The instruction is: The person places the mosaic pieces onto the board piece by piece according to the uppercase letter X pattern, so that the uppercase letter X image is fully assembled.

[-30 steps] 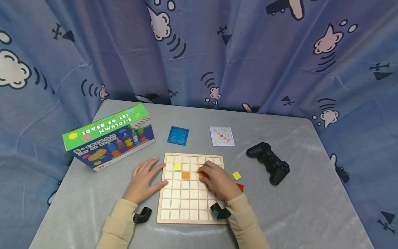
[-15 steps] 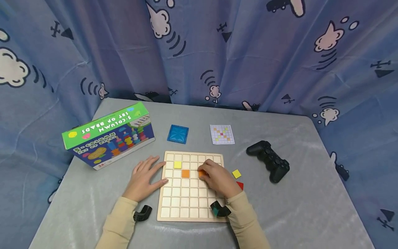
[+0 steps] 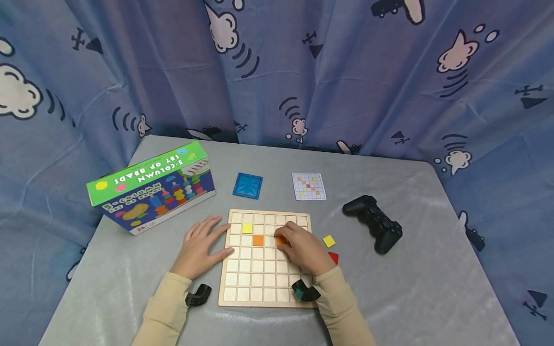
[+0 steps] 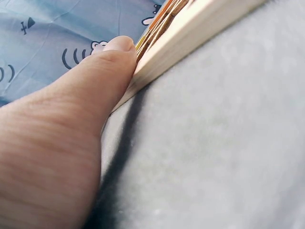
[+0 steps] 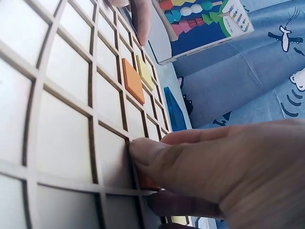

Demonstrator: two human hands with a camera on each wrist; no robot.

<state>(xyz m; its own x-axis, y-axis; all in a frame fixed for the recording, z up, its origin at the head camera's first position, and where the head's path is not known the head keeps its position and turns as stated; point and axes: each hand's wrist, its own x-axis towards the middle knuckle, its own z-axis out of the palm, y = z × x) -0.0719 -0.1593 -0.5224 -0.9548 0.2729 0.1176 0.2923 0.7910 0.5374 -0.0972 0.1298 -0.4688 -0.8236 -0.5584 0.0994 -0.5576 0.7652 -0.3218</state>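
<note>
I have the right hand over the wooden grid board, its grip clamped on an orange tile between thumb and finger. That tile is at the third row from the board's far edge, nearer the right edge than the left; I cannot tell whether it sits fully down in its square. The left hand holds nothing: its grip is apart, fingers spread, with thumb and a fingertip touching the board's left edge. In the left wrist view I see the thumb pressed to the wooden side.

In the same row I see a second orange tile, one square away to the left. A yellow tile fills the square diagonally beyond it, toward the far left corner.

On the counter, just beside the board's right edge, I see a loose yellow tile and a red tile, the red one partly hidden behind the right hand. A pattern card and a blue square dish lie toward the back edge, a game controller toward the right edge, and a bead-set box stands by the left edge.
</note>
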